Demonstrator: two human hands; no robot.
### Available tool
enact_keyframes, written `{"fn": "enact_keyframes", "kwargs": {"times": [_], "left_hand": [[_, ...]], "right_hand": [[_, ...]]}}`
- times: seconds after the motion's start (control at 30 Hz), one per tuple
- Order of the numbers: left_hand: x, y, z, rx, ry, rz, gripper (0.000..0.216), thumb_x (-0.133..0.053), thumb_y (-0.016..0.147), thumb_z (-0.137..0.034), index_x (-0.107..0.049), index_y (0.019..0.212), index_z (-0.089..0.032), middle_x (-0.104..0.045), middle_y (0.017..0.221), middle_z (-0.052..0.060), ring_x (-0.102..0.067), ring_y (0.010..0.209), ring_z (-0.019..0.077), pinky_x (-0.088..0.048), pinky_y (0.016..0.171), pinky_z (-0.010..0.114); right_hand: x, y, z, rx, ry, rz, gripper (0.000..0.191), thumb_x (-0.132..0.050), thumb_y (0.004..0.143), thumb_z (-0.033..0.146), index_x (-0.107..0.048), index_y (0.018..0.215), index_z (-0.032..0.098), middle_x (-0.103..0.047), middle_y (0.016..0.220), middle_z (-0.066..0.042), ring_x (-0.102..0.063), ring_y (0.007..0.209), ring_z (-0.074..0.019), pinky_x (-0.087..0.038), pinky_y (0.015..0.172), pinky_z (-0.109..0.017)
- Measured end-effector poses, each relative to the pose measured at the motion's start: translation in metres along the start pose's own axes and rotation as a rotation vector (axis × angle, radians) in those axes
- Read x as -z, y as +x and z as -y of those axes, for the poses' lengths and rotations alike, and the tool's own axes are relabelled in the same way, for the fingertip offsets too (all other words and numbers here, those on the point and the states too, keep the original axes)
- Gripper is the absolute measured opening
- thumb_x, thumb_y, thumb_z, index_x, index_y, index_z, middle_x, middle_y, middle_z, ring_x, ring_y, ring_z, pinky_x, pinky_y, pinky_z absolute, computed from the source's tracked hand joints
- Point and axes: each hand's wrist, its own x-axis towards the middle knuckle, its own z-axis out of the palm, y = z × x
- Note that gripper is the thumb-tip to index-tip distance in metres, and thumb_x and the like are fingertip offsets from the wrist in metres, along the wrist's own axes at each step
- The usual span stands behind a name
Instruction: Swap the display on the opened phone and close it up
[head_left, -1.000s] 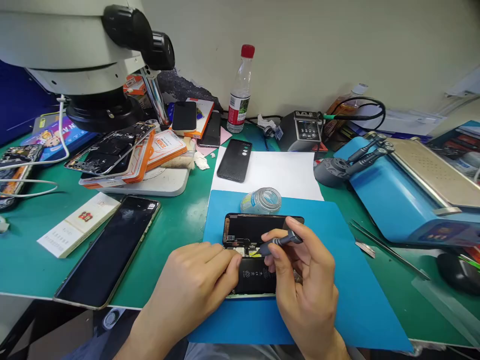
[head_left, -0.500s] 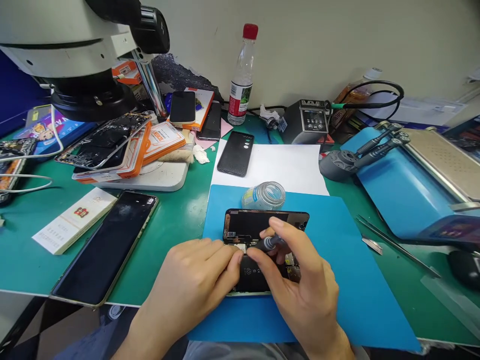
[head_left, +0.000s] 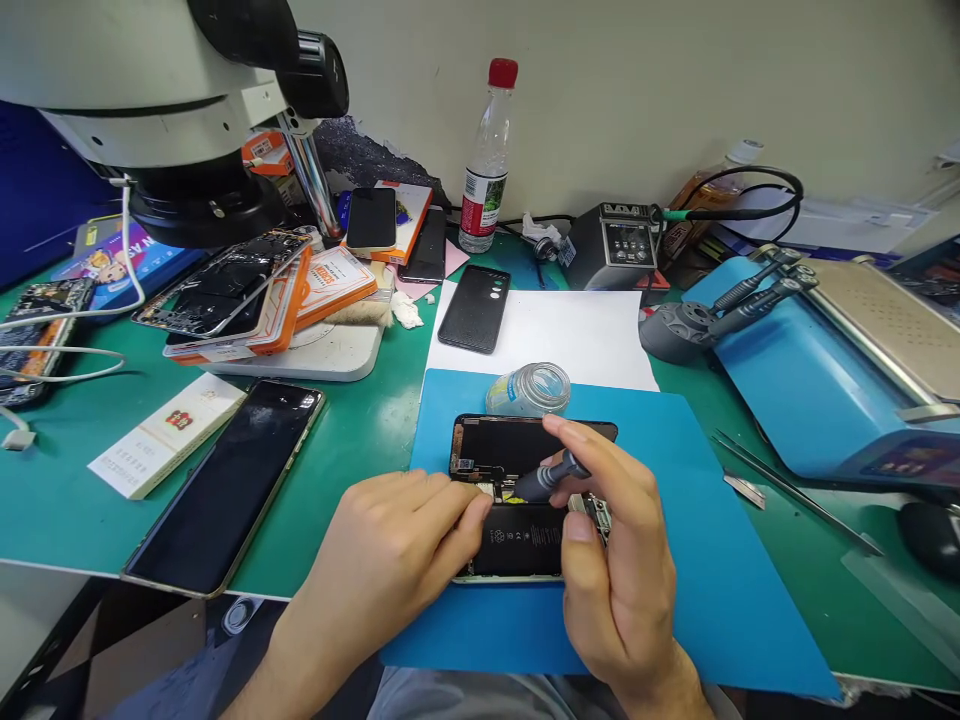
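Note:
An opened smartphone (head_left: 517,540) lies on the blue mat, its black battery and inner parts exposed. Its screen (head_left: 510,445) is tilted up along the far side, leaning near a glass jar (head_left: 529,388). My left hand (head_left: 412,540) is closed at the phone's left end, thumb and curled fingers gripping there; the fingertips are partly hidden. In my right hand (head_left: 622,560) is a dark grey screwdriver (head_left: 551,478), slanted with its lower end over the phone's inside. The index finger reaches over the screwdriver's top, and the thumb rests by the battery's right side.
On the left lie a large phone (head_left: 229,490), a white box (head_left: 169,435) and a microscope (head_left: 202,120) above stacked parts. Tweezers (head_left: 795,490) and a screwdriver stand (head_left: 679,330) are to the right. A phone back cover (head_left: 474,310) lies on white paper behind the jar.
My right thumb has moved off the screwdriver, down and right toward the battery. The screwdriver's top has risen a little. My left hand keeps its grip, and the view has shifted slightly.

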Motion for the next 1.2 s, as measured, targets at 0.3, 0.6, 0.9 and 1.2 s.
{"fn": "enact_keyframes", "kwargs": {"times": [0.3, 0.6, 0.9, 1.2], "left_hand": [[-0.001, 0.000, -0.016, 0.134, -0.132, 0.059, 0.009, -0.064, 0.111, -0.017, -0.068, 0.114, -0.026, -0.071, 0.105, -0.005, -0.070, 0.089, 0.0162, -0.049, 0.077, 0.033], [-0.011, 0.001, -0.008, 0.194, -0.202, 0.059, 0.009, -0.066, 0.112, -0.020, -0.072, 0.106, -0.024, -0.072, 0.101, -0.004, -0.070, 0.088, 0.0153, -0.050, 0.077, 0.031], [-0.010, -0.003, -0.010, 0.230, -0.241, 0.042, 0.013, -0.066, 0.110, -0.018, -0.074, 0.106, -0.026, -0.070, 0.102, -0.004, -0.070, 0.089, 0.0126, -0.051, 0.077, 0.027], [-0.010, -0.002, -0.010, 0.248, -0.270, 0.038, 0.012, -0.068, 0.109, -0.016, -0.074, 0.104, -0.025, -0.071, 0.103, -0.004, -0.070, 0.091, 0.0120, -0.050, 0.078, 0.026]], "right_hand": [[-0.004, -0.005, -0.002, -0.032, -0.042, -0.055, 0.061, -0.058, 0.114, 0.005, -0.043, 0.171, 0.021, -0.062, 0.147, -0.013, -0.067, 0.126, -0.0267, -0.066, 0.091, -0.039], [-0.004, -0.004, 0.003, -0.256, 0.234, -0.165, 0.060, -0.061, 0.114, 0.004, -0.044, 0.167, 0.025, -0.068, 0.122, -0.008, -0.073, 0.102, -0.0198, -0.068, 0.076, -0.026], [-0.007, -0.009, -0.004, -0.209, 0.002, -0.161, 0.062, -0.061, 0.115, 0.004, -0.043, 0.171, 0.025, -0.065, 0.132, -0.011, -0.071, 0.114, -0.0194, -0.066, 0.095, -0.027], [-0.006, -0.010, -0.003, -0.203, 0.016, -0.153, 0.063, -0.059, 0.115, 0.003, -0.043, 0.171, 0.026, -0.065, 0.130, -0.009, -0.071, 0.115, -0.0197, -0.066, 0.096, -0.028]]}}
